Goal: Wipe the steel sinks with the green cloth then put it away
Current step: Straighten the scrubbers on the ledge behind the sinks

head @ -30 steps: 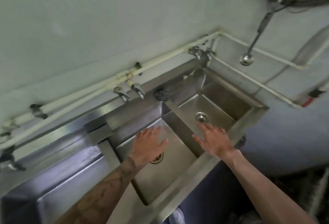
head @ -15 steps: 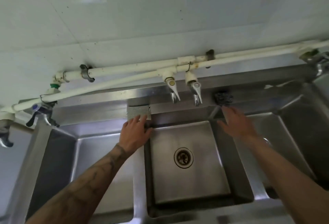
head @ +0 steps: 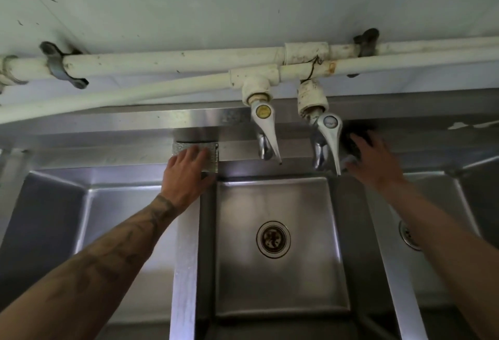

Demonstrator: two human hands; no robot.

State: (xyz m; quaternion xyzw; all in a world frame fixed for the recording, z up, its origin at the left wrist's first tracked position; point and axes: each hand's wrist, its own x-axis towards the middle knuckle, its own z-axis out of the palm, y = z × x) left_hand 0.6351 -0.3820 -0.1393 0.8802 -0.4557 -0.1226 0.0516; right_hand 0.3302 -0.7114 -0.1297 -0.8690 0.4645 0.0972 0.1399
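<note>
A row of steel sinks fills the lower view: the left basin (head: 108, 204), the middle basin (head: 278, 199) with its round drain (head: 273, 239), and the right basin (head: 442, 199). A small greyish-green speckled cloth (head: 180, 148) lies on the back ledge above the divider between the left and middle basins. My left hand (head: 186, 175) rests flat on top of the cloth, fingers extended, covering most of it. My right hand (head: 375, 161) reaches to the ledge on the right of the taps, fingers spread over a dark scrubber (head: 348, 135).
Two lever taps (head: 266, 129) (head: 328, 137) hang from white wall pipes (head: 162, 62) above the middle basin, between my two hands. A steel backsplash (head: 121, 121) runs behind the ledge. The right basin's drain (head: 407, 234) shows partly behind my right forearm.
The view swung from the right basins to the middle one and closed in. My left hand moved onto the cloth; my right hand reached up to the dark scrubber.
</note>
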